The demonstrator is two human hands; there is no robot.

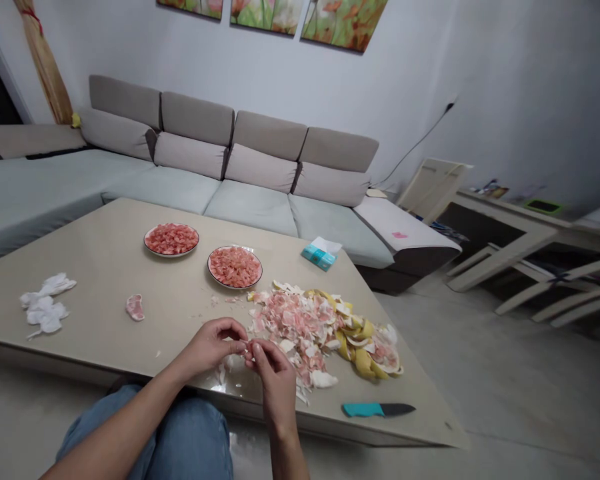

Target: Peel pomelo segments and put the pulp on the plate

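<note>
My left hand [214,343] and my right hand [273,377] meet over the near edge of a beige table [105,260]. Both are curled in a pinch on one small pale piece of pomelo [245,345] held between their fingertips. Just right of the hands lies a big heap of pink and white pomelo membrane scraps [300,323] with yellow rind pieces [363,343] at its right side. Two plates of peeled pink pomelo flesh [171,239] [235,267] stand further back. A single unpeeled pomelo segment [135,307] lies left of my hands.
A knife with a teal handle [377,409] lies at the table's near right edge. Crumpled white tissues [46,303] sit at the left, a teal tissue pack [321,254] at the far right. A grey sofa [220,167] runs behind the table. My jeans-clad knee [180,433] is below.
</note>
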